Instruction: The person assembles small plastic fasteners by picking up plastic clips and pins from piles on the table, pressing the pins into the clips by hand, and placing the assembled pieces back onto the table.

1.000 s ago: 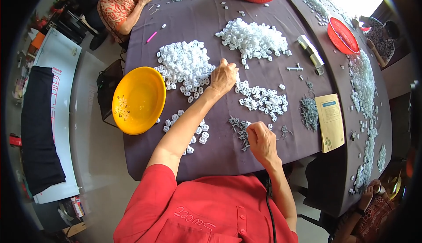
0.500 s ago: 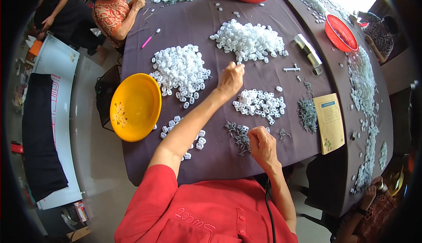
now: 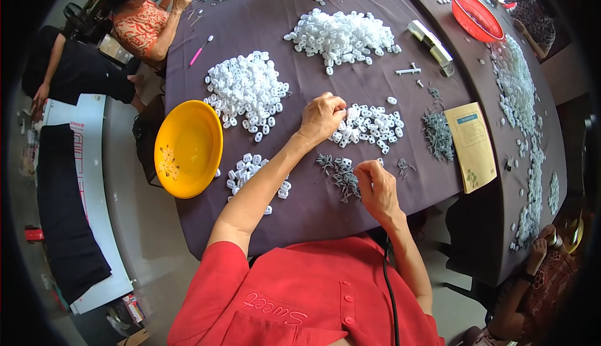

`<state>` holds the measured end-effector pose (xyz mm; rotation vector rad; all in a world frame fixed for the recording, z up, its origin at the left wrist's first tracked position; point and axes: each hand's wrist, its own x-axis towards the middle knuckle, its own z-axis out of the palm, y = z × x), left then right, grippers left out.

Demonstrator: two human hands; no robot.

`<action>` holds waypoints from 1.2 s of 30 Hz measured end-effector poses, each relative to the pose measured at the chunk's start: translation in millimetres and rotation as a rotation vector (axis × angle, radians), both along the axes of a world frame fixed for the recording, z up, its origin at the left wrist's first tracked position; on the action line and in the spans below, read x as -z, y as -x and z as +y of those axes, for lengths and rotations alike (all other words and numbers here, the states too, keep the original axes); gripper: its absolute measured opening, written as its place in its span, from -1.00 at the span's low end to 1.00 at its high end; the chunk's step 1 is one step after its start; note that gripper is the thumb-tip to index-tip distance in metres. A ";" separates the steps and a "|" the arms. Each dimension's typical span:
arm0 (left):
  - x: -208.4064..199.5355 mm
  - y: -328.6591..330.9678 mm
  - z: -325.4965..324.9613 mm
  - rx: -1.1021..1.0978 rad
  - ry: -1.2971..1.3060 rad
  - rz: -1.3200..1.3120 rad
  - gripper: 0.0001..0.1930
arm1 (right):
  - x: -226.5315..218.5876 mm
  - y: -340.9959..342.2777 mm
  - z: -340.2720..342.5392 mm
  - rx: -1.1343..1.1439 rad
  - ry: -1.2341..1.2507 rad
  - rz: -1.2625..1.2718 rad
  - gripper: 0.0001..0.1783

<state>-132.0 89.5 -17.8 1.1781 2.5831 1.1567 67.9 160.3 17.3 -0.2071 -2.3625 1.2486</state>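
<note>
My left hand [image 3: 322, 118] is closed, its fingertips at the left edge of a small pile of white oval plastic pieces with two holes [image 3: 379, 127]. Whether a piece sits in the fingers is hidden. Beside a heap of small grey screws [image 3: 338, 175], my right hand [image 3: 377, 189] is curled in a pinch; what it holds, if anything, does not show. Under my left forearm lies a group of white pieces [image 3: 247, 169]. Two bigger heaps of similar white pieces lie beyond, one to the left [image 3: 241, 86] and one farther back [image 3: 341, 36].
A yellow bowl [image 3: 188, 180] stands at the left table edge. To the right are more grey screws [image 3: 437, 138], a tan booklet [image 3: 471, 149] and a clear-and-beige tool [image 3: 432, 45]. A pink-handled tool [image 3: 199, 55] lies far left. Other people sit around the tables, with red baskets [image 3: 476, 17].
My left hand has come back from the far heap to the small near pile, its fingers at the pile's edge. The right hand stays by the screws. The view has shifted slightly.
</note>
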 end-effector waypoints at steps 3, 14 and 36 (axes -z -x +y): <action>3.8 0.5 -16.1 -0.009 -0.184 -0.070 -0.86 | -0.7 -4.0 -2.5 -0.007 0.023 0.007 -0.93; 4.5 -32.8 -55.7 -0.113 -0.127 0.074 -0.88 | 2.2 -5.5 -1.4 0.076 0.068 0.020 -0.91; 14.0 43.3 -73.4 -0.349 0.340 0.704 -0.79 | -4.4 -5.1 -9.4 -0.046 -0.031 -0.024 -0.90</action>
